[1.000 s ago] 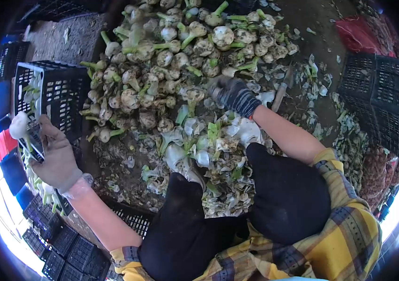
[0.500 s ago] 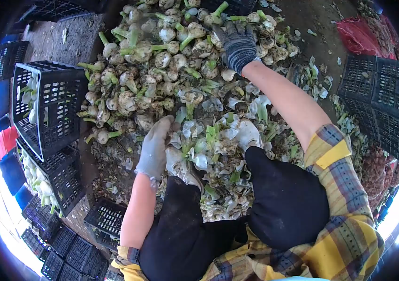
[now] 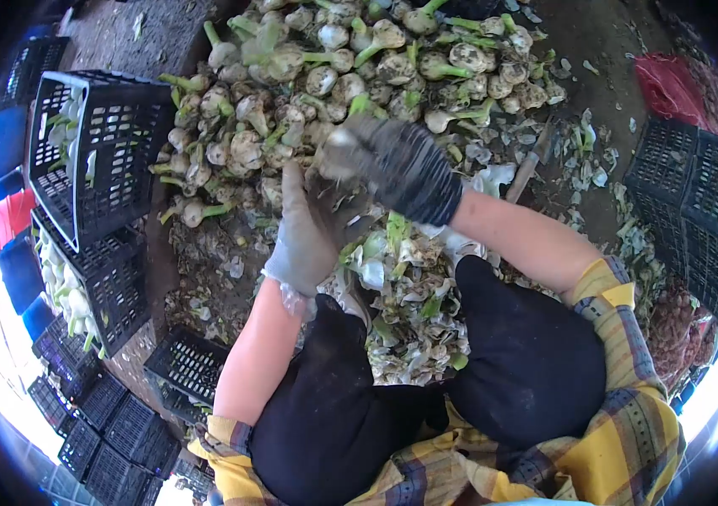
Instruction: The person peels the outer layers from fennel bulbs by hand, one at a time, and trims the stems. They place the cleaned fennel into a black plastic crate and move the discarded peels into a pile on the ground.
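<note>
A heap of soil-stained garlic bulbs (image 3: 249, 150) with short green stalks covers the ground ahead. My right hand (image 3: 414, 169), in a dark striped glove, is smeared by motion at the heap's near edge. A blurred garlic bulb (image 3: 340, 153) shows at its fingertips, apparently in its grip. Close on the left is my left hand (image 3: 301, 240), in a pale glove, with its fingers stretched out and its palm turned toward the right hand. I make out nothing held in it. The space between the two palms is dark and blurred.
Loose peelings (image 3: 414, 325) litter the ground between my knees. On the left, a black crate (image 3: 118, 160) and another crate (image 3: 114, 282) hold pale cleaned bulbs. Black crates (image 3: 683, 202) stand at the right, near a red mesh sack (image 3: 671, 88). A stick (image 3: 532, 160) lies beside the heap.
My right hand has come back from the far part of the heap toward my left hand, with a bulb at its fingers. My left hand has lifted off the peelings, fingers now straighter.
</note>
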`<state>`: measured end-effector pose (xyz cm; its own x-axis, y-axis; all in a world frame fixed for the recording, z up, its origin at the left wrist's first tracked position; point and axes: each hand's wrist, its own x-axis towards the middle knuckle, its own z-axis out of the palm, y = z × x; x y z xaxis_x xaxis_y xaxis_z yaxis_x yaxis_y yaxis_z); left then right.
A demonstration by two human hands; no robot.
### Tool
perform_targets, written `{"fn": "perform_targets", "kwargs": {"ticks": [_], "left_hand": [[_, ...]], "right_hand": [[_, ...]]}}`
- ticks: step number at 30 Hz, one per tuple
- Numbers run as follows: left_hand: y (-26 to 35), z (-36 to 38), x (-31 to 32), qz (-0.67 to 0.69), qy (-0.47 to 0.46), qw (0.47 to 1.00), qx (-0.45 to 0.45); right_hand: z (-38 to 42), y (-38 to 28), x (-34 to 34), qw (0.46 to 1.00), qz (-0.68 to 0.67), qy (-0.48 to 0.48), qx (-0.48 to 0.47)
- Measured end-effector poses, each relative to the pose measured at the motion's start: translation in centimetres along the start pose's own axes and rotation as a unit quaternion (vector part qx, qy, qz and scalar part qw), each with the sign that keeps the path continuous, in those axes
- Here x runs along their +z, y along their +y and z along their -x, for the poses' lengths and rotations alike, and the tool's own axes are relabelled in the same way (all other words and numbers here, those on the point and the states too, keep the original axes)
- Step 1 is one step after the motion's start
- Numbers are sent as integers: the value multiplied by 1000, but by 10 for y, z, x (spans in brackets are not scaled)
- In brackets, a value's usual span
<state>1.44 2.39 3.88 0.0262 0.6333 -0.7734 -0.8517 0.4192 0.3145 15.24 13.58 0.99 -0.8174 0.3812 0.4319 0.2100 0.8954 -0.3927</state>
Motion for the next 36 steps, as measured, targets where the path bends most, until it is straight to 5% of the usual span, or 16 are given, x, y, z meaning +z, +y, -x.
{"fn": "perform_targets", "kwargs": {"ticks": [2, 5, 6, 8, 9, 12, 20, 23, 26, 35, 36], "left_hand": [[4, 1, 2, 58, -39, 997, 18], [1, -8, -25, 89, 33, 995, 31], [3, -9, -27, 71, 62, 994, 55], [4, -9, -30, 36, 119, 987, 102], [4, -5, -23, 32, 109, 983, 141], [-1, -8, -25, -28, 59, 973, 222], [-11, -2, -19, -316, 79, 908, 264], [-20, -11, -32, -284, 46, 909, 302], [-17, -4, -25, -252, 40, 927, 276], [-20, -8, -29, -285, 56, 905, 311], [-18, -5, -24, -281, 64, 910, 299]], "right_hand": [[1, -25, 1, 991, -100, -85, -27], [7, -40, 7, 960, -275, 38, 38], [11, -38, 8, 935, -333, 2, 124], [20, -28, 8, 849, -436, -73, 290], [12, -26, 5, 765, -482, -109, 413], [10, -18, 8, 616, -558, -204, 516], [-2, -27, 9, 617, -583, -152, 507], [4, -23, 14, 717, -491, -167, 466], [7, -23, 16, 719, -498, -159, 457], [27, -14, 36, 905, -286, -130, 288], [24, -16, 32, 893, -317, -117, 298]]}}
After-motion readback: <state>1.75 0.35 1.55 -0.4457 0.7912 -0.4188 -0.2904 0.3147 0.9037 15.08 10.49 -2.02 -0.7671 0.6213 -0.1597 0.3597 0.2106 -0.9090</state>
